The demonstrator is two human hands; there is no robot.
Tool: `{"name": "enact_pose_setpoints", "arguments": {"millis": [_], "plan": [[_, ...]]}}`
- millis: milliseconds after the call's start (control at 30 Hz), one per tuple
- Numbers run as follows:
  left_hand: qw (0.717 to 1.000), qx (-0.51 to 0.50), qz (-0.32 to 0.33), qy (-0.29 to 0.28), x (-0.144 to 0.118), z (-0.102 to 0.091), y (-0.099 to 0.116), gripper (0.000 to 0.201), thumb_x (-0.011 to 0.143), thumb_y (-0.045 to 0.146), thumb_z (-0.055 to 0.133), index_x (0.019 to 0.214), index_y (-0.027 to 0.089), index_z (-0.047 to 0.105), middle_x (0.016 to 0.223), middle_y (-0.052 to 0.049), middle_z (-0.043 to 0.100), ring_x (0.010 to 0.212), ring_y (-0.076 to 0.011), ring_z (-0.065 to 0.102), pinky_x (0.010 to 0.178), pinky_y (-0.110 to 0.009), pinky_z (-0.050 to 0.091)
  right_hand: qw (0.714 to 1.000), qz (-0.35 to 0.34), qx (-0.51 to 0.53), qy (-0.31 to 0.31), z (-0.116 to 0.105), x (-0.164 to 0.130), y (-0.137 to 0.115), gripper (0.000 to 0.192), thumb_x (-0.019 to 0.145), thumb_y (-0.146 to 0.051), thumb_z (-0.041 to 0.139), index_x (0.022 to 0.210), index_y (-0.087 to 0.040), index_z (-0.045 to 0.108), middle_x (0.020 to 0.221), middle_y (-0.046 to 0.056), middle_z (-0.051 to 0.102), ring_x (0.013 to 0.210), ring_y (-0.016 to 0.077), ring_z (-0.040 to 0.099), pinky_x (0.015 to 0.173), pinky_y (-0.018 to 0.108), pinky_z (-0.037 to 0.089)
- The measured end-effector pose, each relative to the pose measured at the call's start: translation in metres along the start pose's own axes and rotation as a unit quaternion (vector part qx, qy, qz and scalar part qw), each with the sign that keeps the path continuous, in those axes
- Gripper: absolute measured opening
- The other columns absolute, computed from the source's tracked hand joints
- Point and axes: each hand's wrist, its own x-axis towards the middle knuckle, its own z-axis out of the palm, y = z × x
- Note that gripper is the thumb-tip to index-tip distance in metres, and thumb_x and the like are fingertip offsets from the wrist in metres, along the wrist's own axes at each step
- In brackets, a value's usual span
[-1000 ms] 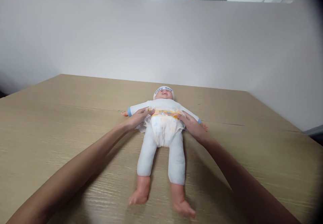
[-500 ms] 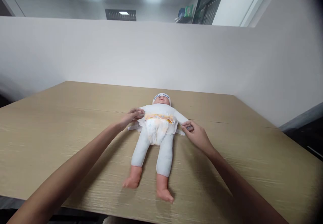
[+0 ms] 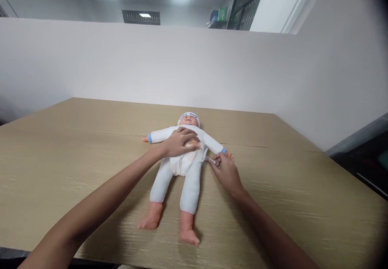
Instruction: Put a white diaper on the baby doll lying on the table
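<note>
A: Where's the left hand (image 3: 178,142)?
B: Flat and open on the doll (image 3: 182,159), lying face-up mid-counter (image 3: 60,159); keep pressing there.
A: The right hand (image 3: 224,171)?
B: Its grip pinches the diaper tab (image 3: 211,160); best pulled snug and level.

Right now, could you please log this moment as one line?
left hand: flat on white-clothed baby doll belly | right hand: pinching white diaper tab | wooden table

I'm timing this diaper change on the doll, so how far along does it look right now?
Done: the diaper sits around the baby doll, front panel up over the belly. In hand: the left hand presses flat on the waistband, while the right hand pinches the side tab at the doll's hip. Left: that tab looks not yet fastened; the other side is hidden under the left hand.
</note>
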Motion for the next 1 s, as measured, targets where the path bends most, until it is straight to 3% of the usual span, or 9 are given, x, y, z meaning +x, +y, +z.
{"name": "enact_pose_setpoints", "arguments": {"millis": [167, 300, 433, 600, 767, 1000], "plan": [[0.998, -0.019, -0.025, 0.046, -0.008, 0.006, 0.004, 0.038, 0.101, 0.056, 0.066, 0.129, 0.032, 0.075, 0.145, -0.005, 0.068, 0.142, -0.0306, 0.053, 0.126, -0.050, 0.034, 0.993, 0.092, 0.058, -0.037, -0.001, 0.003, 0.003, 0.041, 0.090, -0.066, 0.064, 0.087, -0.026, 0.054, 0.072, 0.000, 0.061, 0.066, 0.0213, 0.056, 0.065, 0.033, 0.038], [0.997, -0.018, -0.044, 0.062, -0.008, 0.009, 0.007, 0.036, 0.098, 0.051, 0.070, 0.128, 0.031, 0.076, 0.143, -0.005, 0.069, 0.141, -0.0319, 0.053, 0.124, -0.050, 0.038, 0.984, 0.125, 0.117, -0.058, -0.006, 0.006, -0.001, 0.044, 0.084, -0.064, 0.068, 0.070, -0.027, 0.051, 0.062, -0.002, 0.052, 0.059, 0.0183, 0.046, 0.060, 0.032, 0.030], [0.996, 0.003, -0.054, 0.064, -0.005, 0.013, 0.009, 0.037, 0.094, 0.051, 0.073, 0.125, 0.031, 0.076, 0.137, -0.005, 0.071, 0.134, -0.0330, 0.055, 0.120, -0.050, 0.041, 0.974, 0.124, 0.176, -0.070, -0.011, 0.011, -0.006, 0.046, 0.087, -0.068, 0.058, 0.067, -0.026, 0.051, 0.061, -0.003, 0.044, 0.060, 0.0178, 0.043, 0.059, 0.031, 0.032], [0.991, 0.049, -0.084, 0.087, -0.003, 0.019, 0.014, 0.047, 0.088, 0.066, 0.077, 0.118, 0.030, 0.077, 0.123, -0.007, 0.072, 0.120, -0.0354, 0.056, 0.110, -0.052, 0.048, 0.965, 0.126, 0.224, -0.050, -0.018, 0.022, -0.011, 0.050, 0.084, -0.072, 0.056, 0.065, -0.027, 0.046, 0.066, -0.002, 0.044, 0.067, 0.0190, 0.045, 0.063, 0.032, 0.039], [0.991, 0.046, -0.096, 0.086, -0.004, 0.020, 0.017, 0.048, 0.084, 0.065, 0.080, 0.117, 0.031, 0.075, 0.123, -0.006, 0.071, 0.121, -0.0365, 0.054, 0.109, -0.054, 0.047, 0.959, 0.114, 0.252, -0.055, -0.023, 0.035, -0.026, 0.044, 0.088, -0.061, 0.058, 0.065, -0.026, 0.046, 0.062, -0.004, 0.041, 0.066, 0.0174, 0.041, 0.065, 0.031, 0.037], [0.989, 0.041, -0.109, 0.095, -0.005, 0.025, 0.011, 0.050, 0.080, 0.058, 0.084, 0.122, 0.033, 0.073, 0.130, -0.005, 0.069, 0.123, -0.0353, 0.055, 0.113, -0.055, 0.045, 0.947, 0.073, 0.291, -0.117, -0.004, 0.066, -0.057, 0.035, 0.087, -0.052, 0.059, 0.068, -0.026, 0.046, 0.064, -0.005, 0.045, 0.066, 0.0167, 0.042, 0.064, 0.030, 0.035]]}}
